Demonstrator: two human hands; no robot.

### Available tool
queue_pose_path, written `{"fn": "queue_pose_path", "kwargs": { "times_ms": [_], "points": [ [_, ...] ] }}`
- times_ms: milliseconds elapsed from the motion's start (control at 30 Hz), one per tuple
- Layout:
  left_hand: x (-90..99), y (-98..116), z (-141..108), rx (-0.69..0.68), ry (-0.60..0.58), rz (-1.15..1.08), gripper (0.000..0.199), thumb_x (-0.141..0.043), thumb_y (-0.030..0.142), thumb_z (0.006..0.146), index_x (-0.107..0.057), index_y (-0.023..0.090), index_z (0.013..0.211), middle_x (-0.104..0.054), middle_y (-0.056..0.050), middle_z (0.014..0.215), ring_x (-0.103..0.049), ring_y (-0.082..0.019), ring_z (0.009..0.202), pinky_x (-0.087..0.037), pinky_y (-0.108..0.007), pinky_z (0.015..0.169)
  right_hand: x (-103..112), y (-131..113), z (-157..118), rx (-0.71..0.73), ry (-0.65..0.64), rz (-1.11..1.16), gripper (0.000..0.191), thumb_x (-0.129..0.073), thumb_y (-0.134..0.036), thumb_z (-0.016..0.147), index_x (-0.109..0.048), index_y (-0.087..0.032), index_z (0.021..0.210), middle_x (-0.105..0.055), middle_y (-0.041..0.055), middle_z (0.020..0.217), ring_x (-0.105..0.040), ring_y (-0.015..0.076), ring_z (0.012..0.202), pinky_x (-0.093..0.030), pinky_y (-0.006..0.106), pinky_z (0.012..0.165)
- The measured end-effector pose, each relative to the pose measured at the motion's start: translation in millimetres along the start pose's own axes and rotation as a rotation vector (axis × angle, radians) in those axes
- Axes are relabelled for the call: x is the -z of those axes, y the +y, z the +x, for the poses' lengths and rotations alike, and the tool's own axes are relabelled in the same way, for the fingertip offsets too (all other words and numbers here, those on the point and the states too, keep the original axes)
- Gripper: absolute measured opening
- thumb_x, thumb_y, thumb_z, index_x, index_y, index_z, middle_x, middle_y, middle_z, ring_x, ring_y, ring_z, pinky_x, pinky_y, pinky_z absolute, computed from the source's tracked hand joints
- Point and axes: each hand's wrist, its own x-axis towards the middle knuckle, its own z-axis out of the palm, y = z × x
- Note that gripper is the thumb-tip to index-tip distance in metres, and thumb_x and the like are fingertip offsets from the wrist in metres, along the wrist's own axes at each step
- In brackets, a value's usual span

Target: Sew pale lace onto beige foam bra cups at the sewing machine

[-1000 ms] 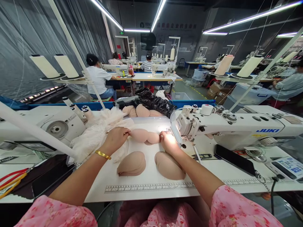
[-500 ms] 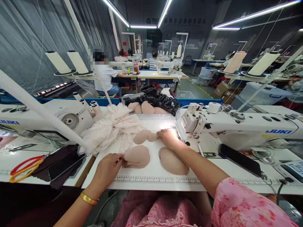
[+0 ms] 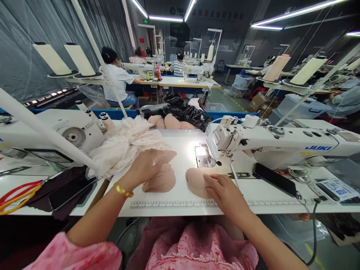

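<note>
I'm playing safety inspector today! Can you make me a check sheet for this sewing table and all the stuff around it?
Surface: white table, ruler marks near the front edge.
Things in use: left pile and right pile of tan pads.
Hands: left hand holds a tan pad; right hand has fingers on the right pile, grip unclear.
Clutter: lacy cloth, scissors, phone.
Cables: black cord hangs past the table edge; white cable coiled.
Spills: nothing seen.
Surroundings: sewing machine at right, seated person beyond.
</note>
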Motion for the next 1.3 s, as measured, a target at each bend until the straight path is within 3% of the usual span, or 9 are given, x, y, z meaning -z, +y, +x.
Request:
{"fn": "queue_pose_path", "kwargs": {
  "times_ms": [233,433,533,633,800,933,1033,1167,1300],
  "points": [
    [-10.8,13,80,-0.041,-0.045,0.062,0.039,-0.050,0.031,0.102,-0.074,0.007,0.082,-0.075,-0.013,0.082,-0.067,-0.023,0.078,-0.048,-0.035,0.075,-8,-5,-11,-0.056,0.027,0.122,0.050,-0.061,-0.027,0.104,-0.053,-0.026,0.154,-0.065,0.0178,0.141,-0.063,0.0358,0.128,-0.060,0.057,0.102],
    [-0.9,62,46,-0.259,0.059,-0.014,0.027,-0.055,0.028,0.104,-0.075,0.020,0.121,-0.077,-0.010,0.115,-0.067,-0.027,0.107,-0.051,-0.043,0.095,1,17,-17,-0.197,0.204,0.295,0.038,-0.056,-0.032,0.109,-0.060,-0.027,0.146,-0.068,0.0145,0.136,-0.065,0.0315,0.127,-0.057,0.056,0.107],
    [-21.6,103,24,-0.509,0.011,-0.099,0.030,-0.054,0.020,0.103,-0.070,0.023,0.128,-0.075,-0.009,0.124,-0.067,-0.027,0.115,-0.051,-0.046,0.103,9,22,-13,-0.307,0.292,0.398,0.030,-0.052,-0.032,0.110,-0.066,-0.027,0.137,-0.072,0.0118,0.129,-0.068,0.0282,0.122,-0.058,0.052,0.105],
    [-45.5,128,10,-0.543,-0.077,-0.149,0.039,-0.061,0.017,0.098,-0.063,0.020,0.137,-0.068,-0.014,0.139,-0.064,-0.030,0.126,-0.050,-0.052,0.109,12,17,-5,-0.291,0.267,0.463,0.031,-0.049,-0.031,0.111,-0.066,-0.027,0.137,-0.071,0.0110,0.130,-0.066,0.0266,0.124,-0.056,0.050,0.108],
    [-60.8,128,-44,-0.156,0.097,-0.538,0.028,-0.061,0.034,0.102,-0.069,0.024,0.127,-0.071,-0.011,0.130,-0.065,-0.028,0.119,-0.053,-0.047,0.104,-6,10,13,-0.197,0.020,0.497,0.038,-0.053,-0.033,0.108,-0.064,-0.024,0.143,-0.064,0.0140,0.146,-0.057,0.0301,0.139,-0.047,0.054,0.119],
    [-90.4,122,-118,0.426,-0.434,-1.300,0.041,-0.079,0.057,0.088,-0.075,0.019,0.104,-0.075,-0.007,0.093,-0.070,-0.021,0.084,-0.055,-0.033,0.075,-20,4,20,-0.185,-0.108,0.585,0.040,-0.052,-0.033,0.108,-0.061,-0.025,0.146,-0.067,0.0119,0.143,-0.060,0.0297,0.133,-0.049,0.055,0.116],
    [-125.4,130,-153,0.780,-0.272,-1.762,0.052,-0.091,0.053,0.077,-0.078,0.019,0.113,-0.077,-0.015,0.121,-0.071,-0.030,0.117,-0.054,-0.040,0.102,-16,-22,6,-0.138,-0.147,0.629,0.040,-0.054,-0.033,0.108,-0.060,-0.027,0.146,-0.068,0.0110,0.139,-0.061,0.0290,0.129,-0.051,0.053,0.113],
    [-149.3,154,-158,0.849,-0.045,-2.181,0.050,-0.088,0.051,0.079,-0.076,0.028,0.123,-0.072,-0.013,0.136,-0.058,-0.035,0.143,-0.046,-0.045,0.120,0,-63,-29,-0.021,-0.220,0.677,0.047,-0.062,-0.034,0.105,-0.056,-0.027,0.150,-0.064,0.0129,0.142,-0.061,0.0286,0.129,-0.054,0.049,0.111],
    [-141.0,168,-157,1.005,0.034,-2.178,0.080,-0.089,0.040,0.080,-0.057,0.029,0.151,-0.074,-0.012,0.134,-0.061,-0.040,0.139,-0.052,-0.052,0.116,8,-41,-42,-0.057,-0.121,0.585,0.039,-0.055,-0.037,0.108,-0.059,-0.028,0.145,-0.065,0.0131,0.136,-0.062,0.0278,0.125,-0.056,0.046,0.107]
  ]
}}
